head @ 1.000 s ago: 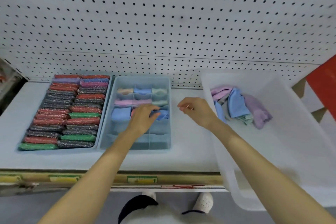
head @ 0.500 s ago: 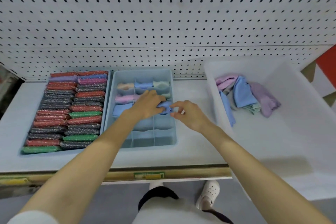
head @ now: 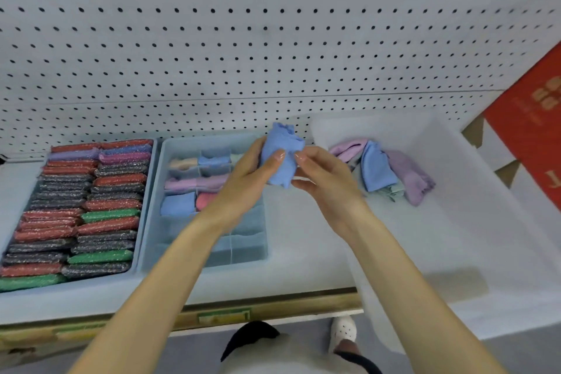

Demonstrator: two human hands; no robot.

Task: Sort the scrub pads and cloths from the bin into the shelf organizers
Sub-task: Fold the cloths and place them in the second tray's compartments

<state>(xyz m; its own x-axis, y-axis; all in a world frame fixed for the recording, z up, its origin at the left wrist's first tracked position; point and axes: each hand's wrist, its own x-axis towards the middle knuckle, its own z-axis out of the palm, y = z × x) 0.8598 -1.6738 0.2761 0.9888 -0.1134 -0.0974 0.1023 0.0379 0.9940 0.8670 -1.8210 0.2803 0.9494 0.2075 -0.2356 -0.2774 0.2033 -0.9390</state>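
Observation:
A bunched blue cloth (head: 280, 155) is held up above the shelf between both hands. My left hand (head: 246, 174) grips its left side and my right hand (head: 326, 181) pinches its right side. Below them sits the blue divided organizer (head: 151, 222), its back compartments holding folded blue, pink, peach and pale cloths. To the left, a blue tray (head: 145, 264) is packed with glittery red, grey, green and purple scrub pads (head: 82, 209). At the right, the white bin (head: 455, 222) holds a small pile of lilac, blue and pale green cloths (head: 385, 171).
White pegboard (head: 243, 39) backs the shelf. A red carton (head: 534, 130) stands at the far right behind the bin. The shelf's front edge (head: 212, 316) carries label strips. My shoes show on the floor below.
The blue cloth came up out of the divided organizer, and both hands now hold it raised above the shelf. The camera view tilted and shifted slightly.

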